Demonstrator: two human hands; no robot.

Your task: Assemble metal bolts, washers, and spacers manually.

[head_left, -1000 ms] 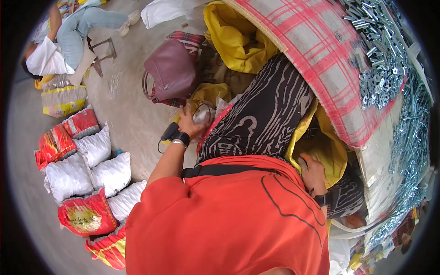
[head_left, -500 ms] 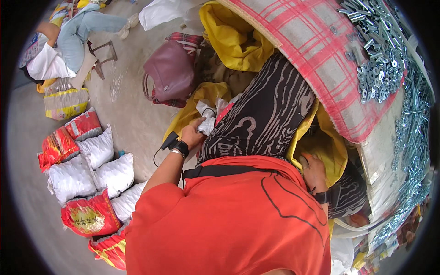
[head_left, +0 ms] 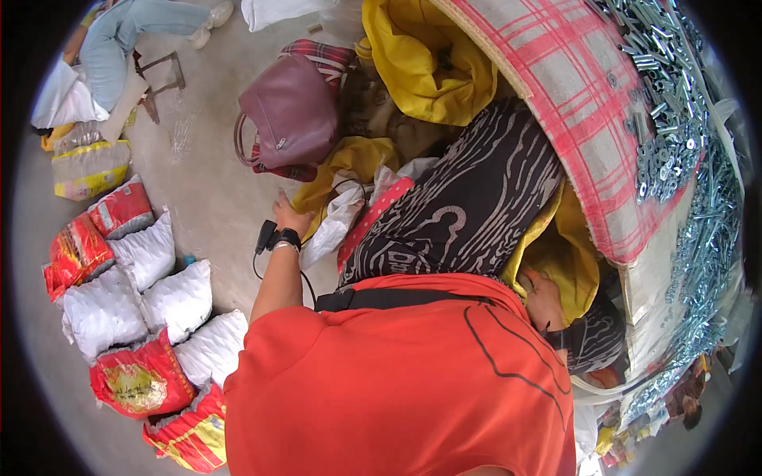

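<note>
My left hand [head_left: 290,217] is off to the left over the floor, fingers apart and nothing in them. Beside it lie a crumpled white plastic bag [head_left: 339,216] and a yellow sack [head_left: 349,164]. A red dotted cloth [head_left: 379,216] rests along my patterned dark trousers [head_left: 448,214]. On my right, my right hand [head_left: 544,297] sits at the mouth of another yellow sack [head_left: 586,270]. Its fingers are curled and their tips partly hidden, so I cannot make out what is between them.
A purple handbag [head_left: 290,107] stands ahead on the left. Filled white bags [head_left: 103,309] and red bags [head_left: 143,377] are grouped on the floor. To the right, a plaid-covered surface [head_left: 571,103] holds metal washers [head_left: 663,170] and bolts [head_left: 698,262]. Another person's legs [head_left: 131,40] show far left.
My left hand has let go of the white plastic bag and moved left, away from it. My right hand stays at the yellow sack. The view has shifted slightly.
</note>
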